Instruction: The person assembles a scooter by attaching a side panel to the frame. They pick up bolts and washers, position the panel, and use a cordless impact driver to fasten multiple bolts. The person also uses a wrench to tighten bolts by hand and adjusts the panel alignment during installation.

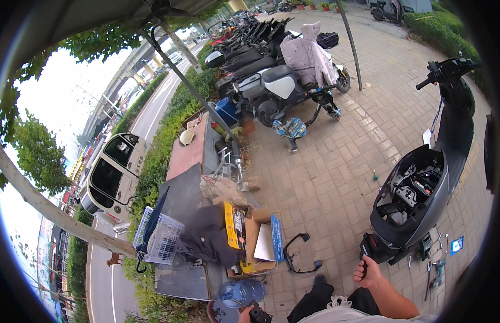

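A black electric scooter (422,199) stands on the brick paving at the right, its seat off and the inner compartment and wiring exposed. My right hand (367,272) is at the scooter's tail, fingers curled around a black part there. My left hand (243,314) shows only partly at the lower edge. It holds a small black object (259,315), next to a blue water jug (242,293). My dark trouser leg and shoe (318,293) lie between the two hands.
Hand tools (437,269) lie on the paving by the scooter's rear wheel. An open cardboard box (260,239), a black metal bracket (301,254) and a white wire basket (159,237) sit at the left. Parked scooters (277,81) and a slanted pole (351,46) stand beyond.
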`<state>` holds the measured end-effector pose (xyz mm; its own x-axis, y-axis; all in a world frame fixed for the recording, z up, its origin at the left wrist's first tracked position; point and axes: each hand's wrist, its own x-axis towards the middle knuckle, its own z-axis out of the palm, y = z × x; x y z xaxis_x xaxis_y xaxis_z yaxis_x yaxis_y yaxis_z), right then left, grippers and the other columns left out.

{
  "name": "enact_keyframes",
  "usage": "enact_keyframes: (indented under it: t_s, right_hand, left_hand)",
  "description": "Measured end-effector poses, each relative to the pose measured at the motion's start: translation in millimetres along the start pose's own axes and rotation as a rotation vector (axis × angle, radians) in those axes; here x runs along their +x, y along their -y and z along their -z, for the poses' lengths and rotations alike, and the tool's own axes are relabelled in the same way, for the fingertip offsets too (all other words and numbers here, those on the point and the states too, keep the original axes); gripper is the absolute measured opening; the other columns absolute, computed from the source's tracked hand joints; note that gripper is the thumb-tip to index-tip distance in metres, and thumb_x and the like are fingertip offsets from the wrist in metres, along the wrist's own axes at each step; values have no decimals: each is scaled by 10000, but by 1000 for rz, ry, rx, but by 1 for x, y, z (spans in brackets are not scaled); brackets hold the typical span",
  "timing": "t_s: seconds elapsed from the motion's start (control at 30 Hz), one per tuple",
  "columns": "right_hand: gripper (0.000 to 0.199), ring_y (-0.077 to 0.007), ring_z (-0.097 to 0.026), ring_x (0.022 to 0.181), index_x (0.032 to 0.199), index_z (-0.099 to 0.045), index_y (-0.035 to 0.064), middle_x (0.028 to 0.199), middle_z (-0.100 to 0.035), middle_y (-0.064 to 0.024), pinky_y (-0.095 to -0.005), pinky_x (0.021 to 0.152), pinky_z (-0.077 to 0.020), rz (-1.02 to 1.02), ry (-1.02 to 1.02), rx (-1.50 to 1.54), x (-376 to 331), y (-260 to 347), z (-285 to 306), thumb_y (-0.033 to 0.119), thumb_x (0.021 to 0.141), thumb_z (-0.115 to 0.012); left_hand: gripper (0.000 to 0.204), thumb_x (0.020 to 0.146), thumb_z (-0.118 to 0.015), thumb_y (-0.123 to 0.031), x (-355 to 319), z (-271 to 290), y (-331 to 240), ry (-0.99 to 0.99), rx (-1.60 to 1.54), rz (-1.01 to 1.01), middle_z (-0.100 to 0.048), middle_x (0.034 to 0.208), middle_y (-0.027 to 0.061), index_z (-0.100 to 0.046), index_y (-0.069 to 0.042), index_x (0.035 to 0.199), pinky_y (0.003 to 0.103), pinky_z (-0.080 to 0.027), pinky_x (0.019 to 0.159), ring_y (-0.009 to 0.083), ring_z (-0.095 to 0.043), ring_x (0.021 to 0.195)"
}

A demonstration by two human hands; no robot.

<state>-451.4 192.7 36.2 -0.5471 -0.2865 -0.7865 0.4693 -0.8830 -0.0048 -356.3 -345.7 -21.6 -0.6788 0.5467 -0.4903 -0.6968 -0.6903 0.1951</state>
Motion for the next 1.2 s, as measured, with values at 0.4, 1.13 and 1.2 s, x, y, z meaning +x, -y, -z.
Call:
enact_keyframes:
  t_s: [0.4, 1.13, 1.2]
  right_hand:
    - [348, -116, -272, 457, 679, -464, 202, 562, -344, 56, -284, 448, -225, 137, -72, 87, 146, 141, -108, 443, 907, -570]
    - [242, -189, -491, 600, 842, -526, 91, 706, -503, -31, -351, 559, -419, 739, -462, 443, 325, 508, -225, 305, 954, -537]
    - [252, -192, -488, 596, 826, -527, 83, 701, -500, -38, -353, 561, -420, 756, -549, 600, 345, 503, -208, 301, 953, -541]
  left_hand:
    - [282, 889, -681, -335, 240, -98, -168, -813, 442, 101, -697, 896, 56, -665, -74, 994, 333, -546, 705, 193, -674, 756]
    - [335, 908, -591, -372, 818, -387, -486, -776, 1151, 336, -693, 840, 100, -635, -54, 1002, 434, -548, 730, 290, -679, 756]
    - [345, 911, -581, -380, 902, -429, -510, -716, 1318, 382, -692, 836, 104, -633, -51, 1000, 446, -548, 736, 299, -679, 760]
